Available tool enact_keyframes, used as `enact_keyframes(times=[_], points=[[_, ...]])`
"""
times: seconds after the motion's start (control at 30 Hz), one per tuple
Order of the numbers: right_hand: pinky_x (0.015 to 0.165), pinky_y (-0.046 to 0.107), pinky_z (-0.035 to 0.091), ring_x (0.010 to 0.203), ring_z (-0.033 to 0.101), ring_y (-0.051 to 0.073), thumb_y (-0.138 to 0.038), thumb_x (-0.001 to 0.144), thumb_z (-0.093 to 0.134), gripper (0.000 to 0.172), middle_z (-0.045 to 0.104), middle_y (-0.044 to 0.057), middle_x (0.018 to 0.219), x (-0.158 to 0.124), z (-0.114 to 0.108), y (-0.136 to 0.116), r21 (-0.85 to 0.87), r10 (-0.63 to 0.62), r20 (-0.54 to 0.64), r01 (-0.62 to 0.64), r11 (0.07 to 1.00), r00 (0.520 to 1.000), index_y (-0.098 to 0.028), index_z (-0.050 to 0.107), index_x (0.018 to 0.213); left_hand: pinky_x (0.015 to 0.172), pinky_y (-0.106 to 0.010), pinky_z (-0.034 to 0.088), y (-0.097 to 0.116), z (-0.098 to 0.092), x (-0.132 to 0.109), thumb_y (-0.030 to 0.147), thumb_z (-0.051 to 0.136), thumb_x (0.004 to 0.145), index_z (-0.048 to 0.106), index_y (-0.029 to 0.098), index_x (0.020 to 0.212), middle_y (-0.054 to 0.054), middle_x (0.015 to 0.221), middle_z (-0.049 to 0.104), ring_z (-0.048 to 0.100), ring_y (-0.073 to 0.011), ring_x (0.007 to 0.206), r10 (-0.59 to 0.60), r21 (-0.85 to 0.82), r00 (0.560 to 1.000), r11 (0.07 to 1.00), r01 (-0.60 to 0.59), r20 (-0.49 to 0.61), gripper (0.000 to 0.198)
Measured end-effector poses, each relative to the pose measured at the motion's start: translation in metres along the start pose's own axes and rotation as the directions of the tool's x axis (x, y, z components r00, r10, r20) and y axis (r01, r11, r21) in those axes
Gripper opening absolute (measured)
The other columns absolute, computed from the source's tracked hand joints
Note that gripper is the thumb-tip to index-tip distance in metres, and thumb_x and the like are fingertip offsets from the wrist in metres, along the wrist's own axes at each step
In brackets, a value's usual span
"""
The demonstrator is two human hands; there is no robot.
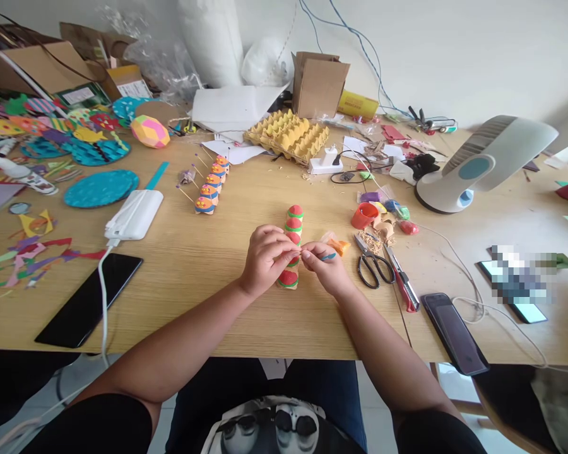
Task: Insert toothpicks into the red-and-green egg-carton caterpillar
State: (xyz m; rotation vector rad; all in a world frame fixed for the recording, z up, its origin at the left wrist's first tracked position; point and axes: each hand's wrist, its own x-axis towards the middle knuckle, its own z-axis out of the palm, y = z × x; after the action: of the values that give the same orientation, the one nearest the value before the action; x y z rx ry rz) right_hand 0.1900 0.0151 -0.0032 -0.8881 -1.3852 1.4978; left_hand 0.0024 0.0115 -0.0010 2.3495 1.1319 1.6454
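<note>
My left hand point(267, 260) and my right hand point(329, 270) meet fingertip to fingertip above a strip of egg-carton cups point(294, 222) painted red with green bands. The thumb and forefinger of each hand are pinched together; whatever lies between the tips is too small to make out. A small blue piece point(329, 256) sticks out from the fingers of my right hand. The strip stands lengthwise on the table, its middle partly hidden by my hands. Just beyond my right hand lies an orange lump in clear wrap point(339, 246).
To the right are black scissors point(370, 268), a red utility knife point(407, 287), a red cup point(364, 215), a phone point(454, 331) and a white fan point(478, 167). On the left lie a second painted strip point(209, 189), a power bank point(135, 214) and a dark tablet-like device point(89, 299).
</note>
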Motion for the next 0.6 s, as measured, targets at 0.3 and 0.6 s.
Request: enact_keyframes(times=[0.3, 0.6], points=[[0.057, 0.027, 0.030, 0.058, 0.037, 0.010, -0.057, 0.086, 0.074, 0.041, 0.047, -0.004, 0.061, -0.0006, -0.0008, -0.0003, 0.048, -0.016, -0.042, 0.018, 0.999, 0.999, -0.018, 0.064, 0.077, 0.098, -0.042, 0.052, 0.0008, -0.0006, 0.0007, 0.032, 0.073, 0.093, 0.074, 0.026, 0.116, -0.004, 0.103, 0.076, 0.060, -0.0227, 0.108, 0.016, -0.021, 0.998, 1.000, -0.015, 0.068, 0.023], [0.057, 0.028, 0.029, 0.060, 0.038, 0.011, -0.060, 0.083, 0.074, 0.043, 0.049, -0.003, 0.063, -0.0013, -0.0005, -0.0035, -0.026, -0.003, -0.027, 0.003, 1.000, 1.000, -0.018, 0.068, 0.080, 0.087, -0.037, 0.052, -0.0002, 0.0018, 0.0007, 0.026, 0.077, 0.090, 0.077, 0.025, 0.098, -0.001, 0.089, 0.076, 0.063, -0.0183, 0.094, -0.017, -0.095, 0.999, 0.995, 0.020, 0.036, 0.008]])
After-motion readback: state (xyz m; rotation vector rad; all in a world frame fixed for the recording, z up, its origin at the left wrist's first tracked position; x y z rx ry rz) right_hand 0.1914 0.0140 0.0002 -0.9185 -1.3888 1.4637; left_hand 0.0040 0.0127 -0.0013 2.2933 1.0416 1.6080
